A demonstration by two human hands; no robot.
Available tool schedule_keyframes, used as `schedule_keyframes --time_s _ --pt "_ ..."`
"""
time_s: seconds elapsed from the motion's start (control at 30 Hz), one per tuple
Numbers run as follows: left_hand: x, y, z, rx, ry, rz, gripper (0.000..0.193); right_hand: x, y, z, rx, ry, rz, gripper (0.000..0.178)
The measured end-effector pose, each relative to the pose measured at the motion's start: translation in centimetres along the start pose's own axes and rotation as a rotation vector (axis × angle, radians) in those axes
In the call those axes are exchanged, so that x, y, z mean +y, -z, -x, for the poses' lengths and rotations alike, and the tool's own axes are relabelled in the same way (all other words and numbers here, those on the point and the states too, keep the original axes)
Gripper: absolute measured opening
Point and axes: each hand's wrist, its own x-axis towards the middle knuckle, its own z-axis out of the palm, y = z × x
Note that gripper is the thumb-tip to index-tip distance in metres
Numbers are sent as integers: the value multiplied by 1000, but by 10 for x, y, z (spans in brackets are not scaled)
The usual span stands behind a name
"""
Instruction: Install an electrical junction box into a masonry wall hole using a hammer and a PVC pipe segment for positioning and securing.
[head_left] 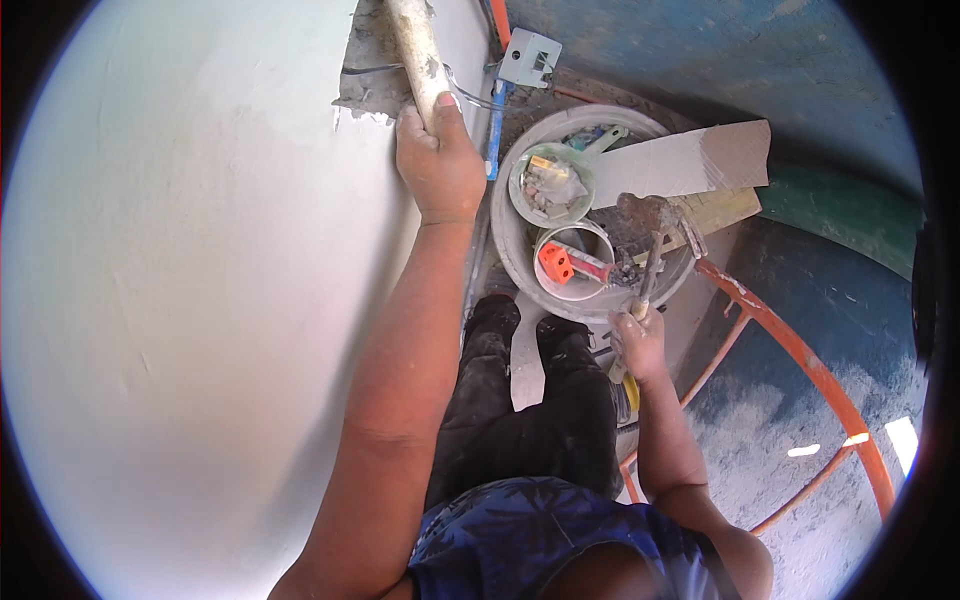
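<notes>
gripping a pale, plaster-smeared wooden handle [418, 55], the left hand [437, 160] is closed around its lower end, thumb on top, right against the smooth white plastered wall [180, 280]. the handle runs up past a rough grey patch of bare wall [365, 85] where the plaster stops; its working end is out of view. it looks stiff and fairly light, though the dried plaster on it may make it gritty rather than slippery, and the low grip near the end seems the natural hold.

the right hand [640, 345] is wrapped around the thin handle of a rusty, mortar-caked trowel [650, 235], whose blade sits over a round grey bucket [515, 255]. the trowel looks rigid and heavier at the blade, so a firm hold on the handle suits it.

inside the bucket lie a small green bowl of odds and ends [550, 185] and a white ring-shaped tub with an orange-handled tool [562, 265]. a flat pale board [690, 160] rests across the bucket's far rim. a grey electrical box [530, 58] is fixed above, and an orange metal scaffold rail [800, 365] curves to the right.
</notes>
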Motion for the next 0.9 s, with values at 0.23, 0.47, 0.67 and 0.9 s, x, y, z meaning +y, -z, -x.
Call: schedule_keyframes --time_s 0.23,0.47,0.67,0.9 --pt "-9 -6 0 49 -66 21 36 -10 -14 -6 -51 99 14 17" --pt "-1 -17 4 106 183 180 42 -54 -37 -32 -58 368 179 20" --pt "-4 -17 4 160 196 226 41 -112 -78 -74 -63 536 172 25" --pt "9 -21 2 160 403 346 39 -137 -99 -106 -86 616 128 24"
